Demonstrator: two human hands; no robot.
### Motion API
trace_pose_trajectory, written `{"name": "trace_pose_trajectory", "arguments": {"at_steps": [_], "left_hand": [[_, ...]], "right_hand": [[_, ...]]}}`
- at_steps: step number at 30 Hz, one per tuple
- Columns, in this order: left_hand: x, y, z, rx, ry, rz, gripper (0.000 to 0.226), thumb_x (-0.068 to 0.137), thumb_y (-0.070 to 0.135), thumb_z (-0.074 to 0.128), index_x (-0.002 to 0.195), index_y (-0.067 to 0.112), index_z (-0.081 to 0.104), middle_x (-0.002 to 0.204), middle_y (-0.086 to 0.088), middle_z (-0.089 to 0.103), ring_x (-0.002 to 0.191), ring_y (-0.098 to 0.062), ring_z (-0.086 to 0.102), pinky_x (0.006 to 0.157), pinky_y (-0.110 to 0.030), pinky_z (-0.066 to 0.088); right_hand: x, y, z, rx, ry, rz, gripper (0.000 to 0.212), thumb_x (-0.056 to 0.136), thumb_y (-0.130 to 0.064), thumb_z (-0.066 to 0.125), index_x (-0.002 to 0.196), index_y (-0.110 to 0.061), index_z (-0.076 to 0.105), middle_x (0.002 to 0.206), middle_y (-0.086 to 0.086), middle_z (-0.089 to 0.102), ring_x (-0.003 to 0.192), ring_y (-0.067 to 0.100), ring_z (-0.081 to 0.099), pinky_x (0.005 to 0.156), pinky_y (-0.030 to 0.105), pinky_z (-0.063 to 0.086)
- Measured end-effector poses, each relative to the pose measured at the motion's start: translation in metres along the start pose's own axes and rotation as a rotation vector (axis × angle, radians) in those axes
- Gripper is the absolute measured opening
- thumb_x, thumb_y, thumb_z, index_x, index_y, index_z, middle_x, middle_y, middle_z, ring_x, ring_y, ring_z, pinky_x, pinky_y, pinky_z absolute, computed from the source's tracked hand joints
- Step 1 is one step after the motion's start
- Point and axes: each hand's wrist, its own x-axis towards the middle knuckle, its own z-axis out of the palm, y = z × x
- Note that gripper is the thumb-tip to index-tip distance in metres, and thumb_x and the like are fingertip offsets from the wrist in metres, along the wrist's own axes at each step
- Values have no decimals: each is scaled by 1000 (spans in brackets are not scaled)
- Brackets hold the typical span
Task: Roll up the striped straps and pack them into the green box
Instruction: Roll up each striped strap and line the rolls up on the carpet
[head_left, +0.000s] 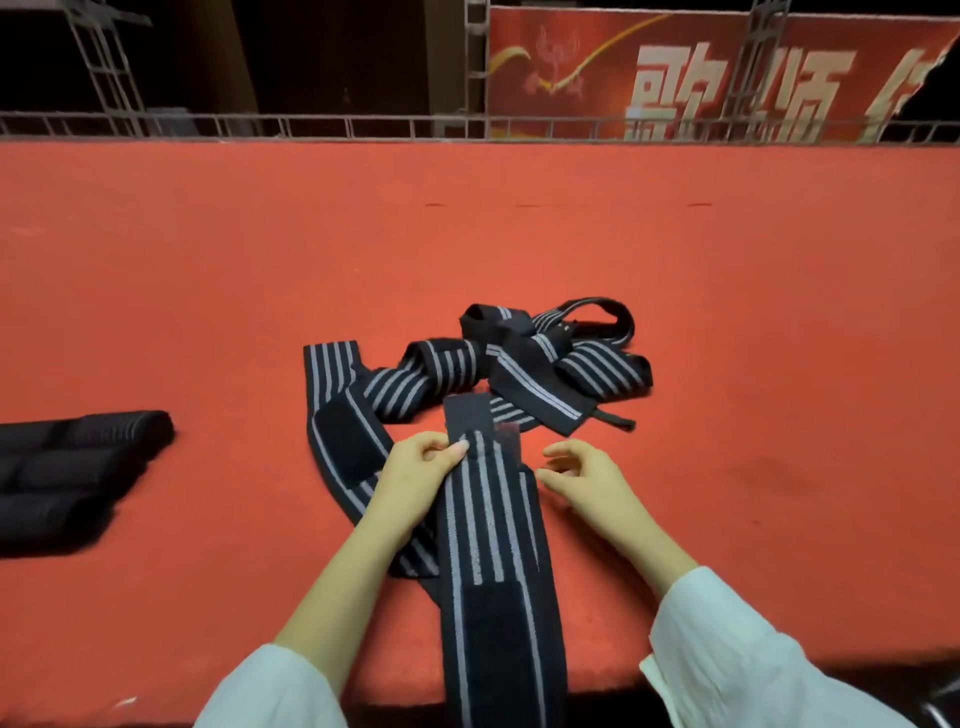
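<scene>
Partly done, I judge: rolls (78, 457) lie at the tabletop's (727, 312) left edge (green box unseen). Left hand (421, 467) pinches a flat striped strap (488, 525) at the near edge; right hand (587, 478) fingers (563, 452) slack, empty; tangle (519, 364) remains.

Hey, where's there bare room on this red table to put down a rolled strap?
Bare: the wide band between the strap pile and the far railing; everything right of the pile and right hand; a gap between the rolled bundles and the curved strap. Crowded: the centre, where the left hand holds the near strap.
</scene>
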Motion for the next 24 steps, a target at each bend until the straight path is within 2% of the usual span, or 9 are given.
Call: {"name": "trace_pose_trajectory", "arguments": {"at_steps": [2, 4, 6, 8, 10, 13, 15, 19, 24], "left_hand": [[2, -8, 3, -4, -13, -31, 26, 94, 27, 61, 88, 3, 68, 87, -15, 72, 82, -26, 68, 83, -40, 52], [2, -14, 5, -6, -43, -60, 25, 94, 28, 61, 87, 5, 68, 79, -9, 72, 74, -18, 67, 79, -36, 51], [2, -16, 7, -3, -56, -86, 24, 94, 27, 61, 86, 6, 68, 72, -2, 69, 69, -10, 63, 74, -30, 48], [6, -16, 10, 5, -49, -85, 22, 94, 26, 61, 87, 5, 68, 74, -3, 71, 69, -9, 62, 73, -28, 47], [10, -13, 13, 24, -46, -54, 21, 93, 26, 62, 87, 6, 67, 76, -4, 72, 70, -8, 62, 72, -27, 46], [12, -12, 16, 9, -32, 4, 20, 95, 25, 59, 82, 9, 63, 64, 11, 66, 64, -2, 59, 65, -19, 45], [10, -11, 17, -9, 26, 43, 22, 96, 23, 56, 80, 10, 60, 57, 14, 58, 58, 0, 54, 59, -15, 41], [10, -2, 19, -96, 79, 97, 13, 94, 22, 59, 88, 14, 67, 72, 8, 69, 71, -1, 64, 66, -11, 47], [8, 0, 20, -131, 125, 120, 4, 87, 23, 70, 86, 20, 72, 83, 11, 73, 82, 0, 66, 74, -11, 48]], "right_hand": [[6, -1, 7, -85, -12, -38, 37, 83, -13, 73, 116, -13, 57, 97, 3, 61, 69, 9, 52, 69, 21, 46], [10, -8, 13, -137, -48, -90, 42, 82, -17, 73, 119, -20, 54, 93, -3, 58, 67, 5, 49, 74, 26, 45], [16, -13, 19, -186, -91, -118, 34, 83, -20, 70, 112, -28, 53, 86, -6, 56, 65, 4, 48, 70, 27, 41], [24, -14, 24, -218, -79, -115, 18, 83, -23, 71, 100, -19, 67, 77, -2, 56, 65, 10, 47, 66, 29, 38], [28, -9, 26, -106, -72, -96, 16, 81, -20, 73, 94, -10, 74, 69, 2, 58, 66, 10, 48, 65, 30, 39], [24, -4, 20, 211, -82, -56, 16, 78, -5, 74, 92, -12, 77, 81, 6, 74, 72, 7, 60, 70, 27, 49], [20, -3, 15, 354, -95, -50, 15, 80, -3, 73, 92, -11, 76, 85, 2, 75, 74, 6, 65, 63, 20, 48], [19, -4, 14, 478, -118, -45, 18, 82, -1, 69, 99, -9, 73, 92, 5, 75, 78, 13, 68, 61, 21, 49], [17, -11, 16, 717, -260, -47, 46, 79, 9, 62, 121, -11, 63, 109, 15, 72, 101, 29, 69, 86, 34, 56]]}}
